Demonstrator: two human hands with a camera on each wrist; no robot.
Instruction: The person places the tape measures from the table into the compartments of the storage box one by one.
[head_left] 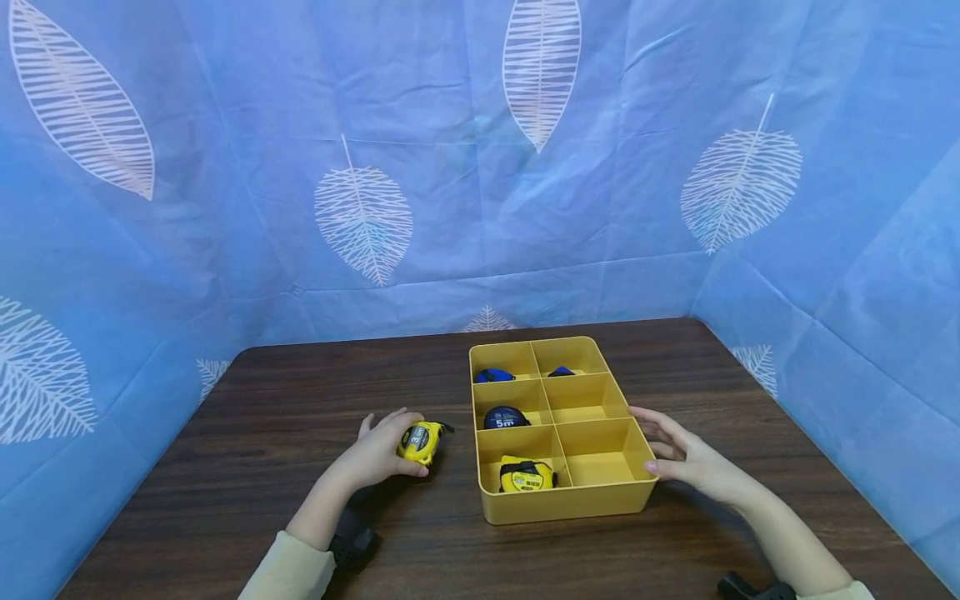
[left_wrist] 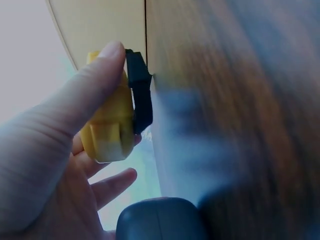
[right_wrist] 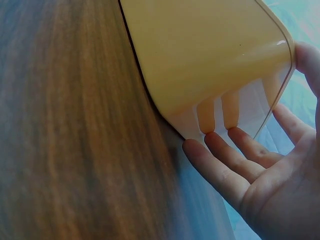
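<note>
My left hand point(head_left: 386, 450) grips a yellow tape measure point(head_left: 420, 442) between thumb and fingers, left of a yellow divided box point(head_left: 564, 505). In the left wrist view, the black clip point(left_wrist: 141, 92) on the tape measure faces the tabletop, with my thumb across the yellow case. My right hand point(head_left: 684, 454) touches the right side of the box. Its fingertips point(right_wrist: 192, 145) meet the outer wall, fingers extended and spread, and the thumb lies near the front right corner. Another yellow tape measure point(head_left: 527, 475) sits in the front left compartment.
A dark blue tape measure point(head_left: 506, 417) marked 5m is in the middle left compartment. Blue objects lie at the back, one on the left point(head_left: 493, 376), one on the right point(head_left: 561, 372). The dark wooden table point(head_left: 322, 383) meets blue leaf-printed cloth point(head_left: 450, 208) behind and beside it.
</note>
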